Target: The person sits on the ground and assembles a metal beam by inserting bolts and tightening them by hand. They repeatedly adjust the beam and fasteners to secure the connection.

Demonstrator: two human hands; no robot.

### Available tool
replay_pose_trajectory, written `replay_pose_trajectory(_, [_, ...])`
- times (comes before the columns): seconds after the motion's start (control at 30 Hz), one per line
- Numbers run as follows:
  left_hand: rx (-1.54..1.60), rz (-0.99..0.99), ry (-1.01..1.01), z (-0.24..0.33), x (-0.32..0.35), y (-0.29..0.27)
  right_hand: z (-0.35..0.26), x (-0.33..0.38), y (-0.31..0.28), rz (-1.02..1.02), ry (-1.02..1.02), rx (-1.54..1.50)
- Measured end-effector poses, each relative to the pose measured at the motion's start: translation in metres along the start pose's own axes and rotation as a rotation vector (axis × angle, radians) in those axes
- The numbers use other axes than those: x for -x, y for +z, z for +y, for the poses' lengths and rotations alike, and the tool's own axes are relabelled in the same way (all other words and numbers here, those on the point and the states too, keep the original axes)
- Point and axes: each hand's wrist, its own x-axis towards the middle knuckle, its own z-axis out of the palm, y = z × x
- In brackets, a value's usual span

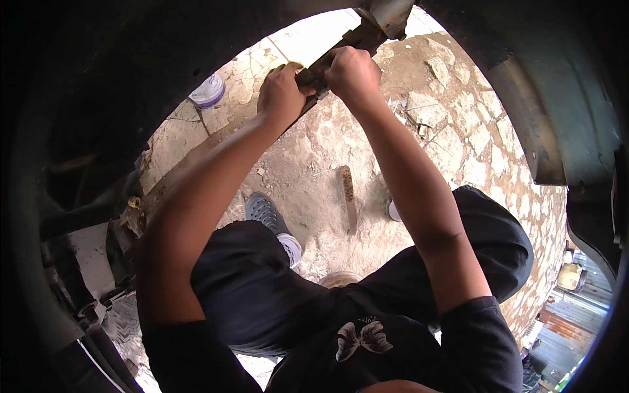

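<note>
left hand [280,93] and right hand [354,73] both closed tight around a dark metal bar [341,49], bar slanting up toward the vehicle underside, hands side by side, stony ground [452,124] below, white bucket [208,90] well left, rusty flat file [348,196] lying near grey shoe [265,213]

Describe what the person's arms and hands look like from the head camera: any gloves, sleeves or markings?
Both hands, the left hand and the right hand, are bare, with no gloves, rings or watch in view. The forearms are uncovered as well. Short black sleeves end above the elbows. They belong to a black shirt with a pale butterfly print on the chest.
</note>
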Motion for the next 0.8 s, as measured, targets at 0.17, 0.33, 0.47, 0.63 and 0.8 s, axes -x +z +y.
replay_pose_trajectory(0.17, [0.047, -0.284, -0.131, 0.007, -0.015, -0.018, 0.001, -0.011, 0.030, 0.238, -0.070, 0.098])
replay_pose_trajectory(0.33, [-0.012, -0.171, -0.169, 0.014, -0.008, -0.018, -0.002, 0.003, 0.021, 0.144, -0.050, 0.045])
replay_pose_trajectory(0.47, [0.053, -0.062, -0.153, 0.012, 0.001, -0.005, 0.005, 0.006, 0.025, 0.219, -0.035, 0.093])
replay_pose_trajectory(0.63, [0.025, -0.091, -0.202, 0.017, -0.001, -0.003, -0.005, -0.013, 0.027, 0.192, -0.064, 0.119])
replay_pose_trajectory(0.8, [0.025, -0.026, -0.228, 0.007, 0.003, -0.002, -0.001, 0.008, 0.023, 0.206, -0.063, 0.022])
